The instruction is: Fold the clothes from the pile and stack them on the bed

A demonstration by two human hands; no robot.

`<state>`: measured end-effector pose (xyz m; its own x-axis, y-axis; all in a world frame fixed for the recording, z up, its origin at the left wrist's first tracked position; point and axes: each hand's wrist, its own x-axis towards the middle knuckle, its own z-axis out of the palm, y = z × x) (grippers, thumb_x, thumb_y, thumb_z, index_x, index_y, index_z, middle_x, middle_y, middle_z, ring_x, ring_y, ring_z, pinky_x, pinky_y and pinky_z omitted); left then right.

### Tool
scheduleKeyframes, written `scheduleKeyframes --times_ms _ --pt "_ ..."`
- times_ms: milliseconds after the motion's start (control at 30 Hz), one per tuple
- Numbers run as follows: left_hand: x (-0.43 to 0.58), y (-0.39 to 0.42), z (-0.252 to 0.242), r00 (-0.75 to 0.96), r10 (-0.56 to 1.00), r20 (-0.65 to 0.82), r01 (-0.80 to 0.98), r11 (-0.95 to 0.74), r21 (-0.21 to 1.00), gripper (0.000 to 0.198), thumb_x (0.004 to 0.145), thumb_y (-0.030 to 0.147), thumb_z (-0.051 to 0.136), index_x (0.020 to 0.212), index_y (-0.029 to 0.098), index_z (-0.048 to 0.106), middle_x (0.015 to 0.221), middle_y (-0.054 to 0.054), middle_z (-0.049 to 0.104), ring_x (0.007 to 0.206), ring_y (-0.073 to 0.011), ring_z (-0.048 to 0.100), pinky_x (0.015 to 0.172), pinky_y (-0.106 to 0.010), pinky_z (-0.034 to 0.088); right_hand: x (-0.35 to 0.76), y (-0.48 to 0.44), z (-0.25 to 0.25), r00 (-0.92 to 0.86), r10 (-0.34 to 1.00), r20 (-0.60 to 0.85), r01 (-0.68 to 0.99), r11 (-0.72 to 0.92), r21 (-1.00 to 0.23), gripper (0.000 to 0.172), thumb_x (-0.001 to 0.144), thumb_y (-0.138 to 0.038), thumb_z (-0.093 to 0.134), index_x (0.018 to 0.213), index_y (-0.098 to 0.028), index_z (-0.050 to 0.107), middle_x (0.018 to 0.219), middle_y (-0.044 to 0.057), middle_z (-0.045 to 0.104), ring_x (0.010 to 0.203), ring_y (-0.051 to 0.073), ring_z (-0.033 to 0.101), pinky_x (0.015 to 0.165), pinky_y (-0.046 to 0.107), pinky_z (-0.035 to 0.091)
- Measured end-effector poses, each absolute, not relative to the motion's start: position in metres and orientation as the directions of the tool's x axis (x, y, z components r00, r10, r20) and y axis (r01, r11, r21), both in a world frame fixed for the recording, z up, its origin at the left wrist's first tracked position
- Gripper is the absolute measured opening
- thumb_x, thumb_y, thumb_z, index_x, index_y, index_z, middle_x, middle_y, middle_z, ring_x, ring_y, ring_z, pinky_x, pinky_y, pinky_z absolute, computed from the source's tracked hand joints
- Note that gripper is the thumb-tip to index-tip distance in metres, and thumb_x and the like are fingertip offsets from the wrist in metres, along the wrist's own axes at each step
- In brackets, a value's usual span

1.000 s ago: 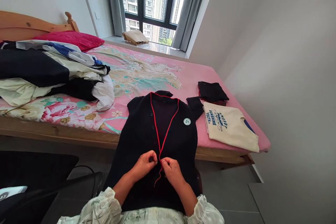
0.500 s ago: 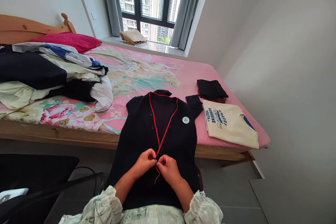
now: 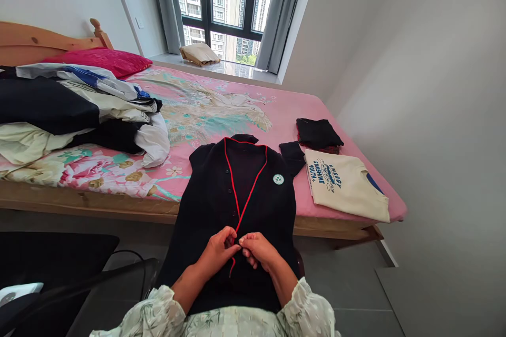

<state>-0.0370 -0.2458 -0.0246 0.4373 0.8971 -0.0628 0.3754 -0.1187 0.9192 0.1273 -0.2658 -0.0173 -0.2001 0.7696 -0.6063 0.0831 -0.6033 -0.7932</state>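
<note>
Head view: a navy cardigan with red piping drapes from the bed edge to the lap; left hand and right hand pinch its front edges together, cream T-shirt lying nearby.

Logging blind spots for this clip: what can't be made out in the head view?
- Button or fastening between the left hand and right hand: covered by the fingers pinching the dark jacket at its red-trimmed front.
- Jacket hem: hidden behind the forearms and floral sleeves.
- Round badge: too small to read.
- Clothes pile: cut off by the left edge.
- White object at lower left: cut off, unidentifiable.
</note>
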Motion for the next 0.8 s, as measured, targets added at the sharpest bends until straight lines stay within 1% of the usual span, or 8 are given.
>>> scheduleKeyframes --times_ms 133,267,367,433,500,567,667,800 --pt "-0.037 -0.246 -0.031 0.448 0.894 0.011 0.420 -0.221 0.880 0.012 0.075 0.029 0.062 0.076 0.019 0.057 0.072 0.003 0.054 0.063 -0.0104 0.048 0.061 -0.022 0.039 0.126 -0.268 -0.016 -0.165 0.778 -0.607 0.105 -0.598 -0.795 0.017 0.075 -0.036 0.048 0.076 -0.019 0.050 0.046 -0.009 0.046 0.029 0.006 0.035 0.031 0.016 0.027" --pt "-0.037 -0.242 -0.038 0.454 0.889 0.052 0.483 -0.295 0.825 0.014 0.079 0.032 0.058 0.075 0.019 0.057 0.072 0.001 0.056 0.066 -0.0121 0.051 0.063 -0.024 0.040 0.118 -0.270 -0.017 0.010 0.830 -0.558 0.171 -0.551 -0.817 0.018 0.080 -0.036 0.044 0.081 -0.019 0.051 0.045 -0.008 0.047 0.032 0.008 0.038 0.036 0.019 0.031" --pt "-0.036 -0.243 -0.039 0.471 0.881 0.054 0.496 -0.314 0.810 0.016 0.081 0.034 0.056 0.075 0.020 0.058 0.072 0.000 0.057 0.067 -0.0128 0.052 0.064 -0.025 0.041 0.114 -0.265 -0.012 0.170 0.887 -0.430 0.224 -0.460 -0.859 0.021 0.080 -0.039 0.048 0.083 -0.019 0.053 0.055 -0.004 0.054 0.046 0.010 0.050 0.048 0.021 0.038" --pt "-0.036 -0.244 -0.036 0.476 0.877 0.068 0.495 -0.332 0.803 0.015 0.082 0.034 0.054 0.079 0.020 0.059 0.074 0.000 0.057 0.068 -0.0132 0.053 0.066 -0.026 0.042 0.114 -0.257 -0.006 0.272 0.919 -0.285 0.343 -0.369 -0.864 0.023 0.080 -0.042 0.051 0.088 -0.020 0.054 0.062 -0.002 0.058 0.058 0.013 0.056 0.057 0.022 0.040" --pt "-0.035 -0.243 -0.033 0.431 0.895 0.109 0.499 -0.338 0.798 0.014 0.085 0.032 0.049 0.085 0.021 0.058 0.077 -0.001 0.056 0.070 -0.0139 0.053 0.068 -0.026 0.043 0.114 -0.248 0.000 0.328 0.935 -0.134 0.544 -0.303 -0.783 0.028 0.080 -0.045 0.054 0.094 -0.020 0.052 0.066 -0.001 0.060 0.064 0.016 0.059 0.061 0.025 0.040" --pt "-0.034 -0.239 -0.030 0.343 0.923 0.173 0.501 -0.336 0.798 0.015 0.088 0.027 0.042 0.090 0.021 0.056 0.083 -0.002 0.057 0.075 -0.0147 0.055 0.072 -0.028 0.045 0.113 -0.238 0.005 0.319 0.946 -0.052 0.727 -0.280 -0.627 0.035 0.080 -0.047 0.056 0.101 -0.020 0.049 0.070 0.001 0.063 0.068 0.019 0.063 0.063 0.027 0.040" --pt "-0.032 -0.225 -0.026 0.278 0.927 0.252 0.546 -0.368 0.753 0.018 0.087 0.019 0.038 0.096 0.021 0.053 0.094 -0.005 0.058 0.089 -0.0165 0.056 0.083 -0.032 0.046 0.108 -0.226 0.008 0.274 0.959 -0.074 0.858 -0.278 -0.432 0.041 0.081 -0.048 0.057 0.108 -0.020 0.043 0.080 0.006 0.067 0.075 0.024 0.066 0.066 0.031 0.042" --pt "-0.027 -0.202 -0.022 0.317 0.914 0.254 0.611 -0.402 0.682 0.027 0.080 0.010 0.043 0.103 0.021 0.053 0.104 -0.006 0.060 0.101 -0.0195 0.054 0.092 -0.036 0.043 0.104 -0.218 0.011 0.237 0.963 -0.131 0.910 -0.267 -0.317 0.037 0.082 -0.035 0.055 0.111 -0.018 0.040 0.085 0.010 0.068 0.079 0.025 0.068 0.067 0.032 0.044"
